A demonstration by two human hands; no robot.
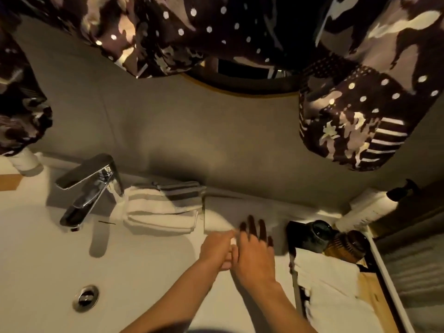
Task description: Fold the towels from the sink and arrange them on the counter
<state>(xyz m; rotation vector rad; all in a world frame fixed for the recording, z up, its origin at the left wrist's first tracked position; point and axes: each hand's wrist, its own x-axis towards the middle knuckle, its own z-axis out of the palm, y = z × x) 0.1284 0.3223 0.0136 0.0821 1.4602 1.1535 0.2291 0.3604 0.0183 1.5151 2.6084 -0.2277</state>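
Note:
A white towel [219,221] lies flat on the counter behind the sink's [43,265] right side. Both my hands are on its near edge. My right hand [255,251] lies flat on it, fingers straight and spread. Touching it on the left, my left hand [216,248] has its fingers and thumb curled round a bit of white towel edge. A stack of folded towels [163,207], white below and grey-striped on top, sits against the wall just right of the faucet [89,191].
A drain plug [85,298] sits in the basin. A tray [374,292] at the right holds two dark cups [319,234] and a white cloth [331,284]. A white pump bottle [370,207] stands behind it. Patterned fabric [348,126] hangs overhead.

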